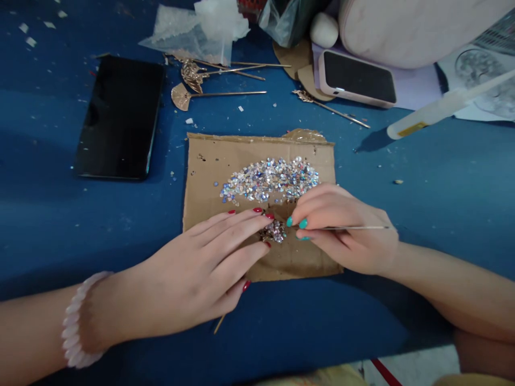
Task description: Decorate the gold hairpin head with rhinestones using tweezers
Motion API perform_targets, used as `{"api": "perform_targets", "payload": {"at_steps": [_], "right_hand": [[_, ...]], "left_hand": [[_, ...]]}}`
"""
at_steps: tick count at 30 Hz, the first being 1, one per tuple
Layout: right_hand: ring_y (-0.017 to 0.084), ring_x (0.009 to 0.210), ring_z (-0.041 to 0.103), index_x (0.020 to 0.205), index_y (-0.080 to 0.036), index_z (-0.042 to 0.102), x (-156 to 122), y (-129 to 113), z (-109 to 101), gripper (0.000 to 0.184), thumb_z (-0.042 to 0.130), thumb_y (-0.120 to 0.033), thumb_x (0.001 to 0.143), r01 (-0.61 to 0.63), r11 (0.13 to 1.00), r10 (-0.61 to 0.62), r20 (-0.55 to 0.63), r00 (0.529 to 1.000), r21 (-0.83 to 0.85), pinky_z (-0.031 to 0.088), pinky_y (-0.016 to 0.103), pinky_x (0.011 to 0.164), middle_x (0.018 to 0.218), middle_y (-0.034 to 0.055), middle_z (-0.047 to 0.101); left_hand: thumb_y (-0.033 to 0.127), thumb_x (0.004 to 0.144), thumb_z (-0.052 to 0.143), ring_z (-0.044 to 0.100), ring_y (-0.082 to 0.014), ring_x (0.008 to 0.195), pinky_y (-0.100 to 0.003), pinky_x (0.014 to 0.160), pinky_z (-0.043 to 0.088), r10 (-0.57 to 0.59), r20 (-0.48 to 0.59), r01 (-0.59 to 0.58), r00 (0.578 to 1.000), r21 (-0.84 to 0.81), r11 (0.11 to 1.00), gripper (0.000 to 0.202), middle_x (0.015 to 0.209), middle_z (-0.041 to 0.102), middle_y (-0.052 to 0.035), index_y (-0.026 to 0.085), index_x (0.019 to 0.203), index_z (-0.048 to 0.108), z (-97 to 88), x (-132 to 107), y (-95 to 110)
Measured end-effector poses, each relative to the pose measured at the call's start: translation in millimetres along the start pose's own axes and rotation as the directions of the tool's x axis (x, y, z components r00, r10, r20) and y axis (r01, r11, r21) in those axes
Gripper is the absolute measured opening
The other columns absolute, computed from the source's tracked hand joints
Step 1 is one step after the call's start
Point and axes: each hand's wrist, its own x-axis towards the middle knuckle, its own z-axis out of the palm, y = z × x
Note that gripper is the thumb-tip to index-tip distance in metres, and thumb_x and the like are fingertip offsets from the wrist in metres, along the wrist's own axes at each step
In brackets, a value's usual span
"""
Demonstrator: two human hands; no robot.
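Observation:
A brown cardboard sheet [205, 177] lies on the blue table with a heap of small sparkling rhinestones [271, 178] on it. My left hand [205, 262], with red nails, lies on the cardboard, its fingers pressed on a small rhinestone-covered ornament [274, 231] whose thin stick [219, 324] pokes out under the palm. My right hand [341, 228], with teal nails, pinches a thin metal pick [354, 228] whose tip meets the ornament.
A black phone [120, 115] lies at the left. Several gold hairpin sticks [217, 88] and crumpled plastic [201, 27] are behind the cardboard. A pink-cased phone [356, 78], a glue tube [438, 110] and a pale pouch [410, 27] sit at the back right.

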Motion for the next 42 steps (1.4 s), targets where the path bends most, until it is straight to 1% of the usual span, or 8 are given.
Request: {"api": "perform_targets", "payload": {"at_steps": [8,14,24,31,33,36,39,42], "right_hand": [[0.016,0.079,0.07,0.091,-0.02,0.06,-0.2,0.4,0.6,0.009,0.064,-0.011,0.091,-0.018,1.0,0.018,0.007,1.0,-0.009,0.061,0.035,0.08,0.083,0.0046,0.073],[0.015,0.08,0.07,0.093,-0.02,0.06,-1.3,0.0,-0.3,0.011,0.063,-0.01,0.091,-0.022,1.0,0.022,0.012,1.0,-0.002,0.06,0.034,0.082,0.083,0.0041,0.074],[0.015,0.08,0.07,0.092,-0.021,0.061,-1.5,1.1,0.9,0.011,0.061,-0.01,0.092,-0.015,1.0,0.015,0.029,0.999,-0.017,0.061,0.035,0.082,0.083,0.0039,0.074],[0.016,0.081,0.072,0.091,-0.02,0.063,-2.1,1.7,-2.0,0.009,0.065,-0.012,0.09,-0.002,1.0,0.002,0.02,1.0,-0.021,0.061,0.034,0.082,0.084,0.0039,0.075],[0.017,0.082,0.073,0.091,-0.021,0.064,-2.1,4.3,-3.8,0.01,0.068,-0.012,0.088,0.001,1.0,-0.001,0.001,1.0,-0.03,0.062,0.034,0.081,0.083,0.0036,0.075],[0.018,0.082,0.073,0.093,-0.021,0.065,-2.8,10.2,-4.5,0.015,0.071,-0.01,0.085,-0.005,0.999,0.002,-0.074,0.997,-0.035,0.062,0.034,0.078,0.082,0.0037,0.075],[0.019,0.081,0.072,0.096,-0.024,0.065,-4.4,16.1,-3.3,0.02,0.071,-0.009,0.084,-0.038,0.998,0.031,-0.152,0.988,-0.043,0.061,0.036,0.076,0.083,0.0027,0.074],[0.019,0.081,0.071,0.095,-0.027,0.065,-6.8,20.6,-2.7,0.022,0.071,-0.009,0.084,-0.091,0.994,0.079,-0.19,0.979,-0.058,0.06,0.036,0.074,0.082,0.0019,0.073]], "left_hand": [[0.014,0.097,0.049,0.037,-0.0298,0.144,-0.049,0.12,0.039,-0.004,0.011,0.004,1.0,-0.008,1.0,0.037,0.149,0.043,-0.0181,0.007,0.133,0.05,0.0,-1.2,0.2],[0.014,0.097,0.049,0.037,-0.03,0.144,-0.049,0.12,0.039,-0.004,0.012,0.004,1.0,-0.01,1.0,0.036,0.149,0.043,-0.0185,0.007,0.132,0.051,0.1,-0.5,0.2],[0.014,0.097,0.048,0.034,-0.0284,0.146,-0.046,0.123,0.034,-0.003,0.017,0.003,1.0,0.005,1.0,0.036,0.151,0.04,-0.017,0.008,0.133,0.049,0.2,-2.1,0.2],[0.015,0.098,0.048,0.035,-0.0287,0.145,-0.047,0.122,0.035,-0.006,0.017,0.006,1.0,0.002,1.0,0.036,0.151,0.041,-0.0173,0.009,0.133,0.05,1.3,-2.7,-1.2],[0.015,0.098,0.048,0.035,-0.0285,0.145,-0.047,0.122,0.035,-0.006,0.016,0.005,1.0,0.002,1.0,0.036,0.151,0.041,-0.0174,0.009,0.133,0.049,1.1,-3.0,-1.6],[0.015,0.098,0.047,0.034,-0.028,0.146,-0.046,0.122,0.036,-0.009,0.023,0.009,1.0,0.007,1.0,0.036,0.151,0.041,-0.0173,0.009,0.134,0.049,0.3,-2.8,-1.6],[0.015,0.098,0.047,0.033,-0.028,0.146,-0.046,0.122,0.035,-0.014,0.034,0.014,0.999,0.003,1.0,0.036,0.152,0.041,-0.0171,0.009,0.134,0.05,-0.6,-2.7,-1.0],[0.014,0.098,0.047,0.033,-0.0277,0.147,-0.046,0.122,0.034,-0.015,0.039,0.015,0.999,-0.001,1.0,0.036,0.153,0.04,-0.0171,0.009,0.134,0.05,-1.2,-3.1,-0.8]]}}
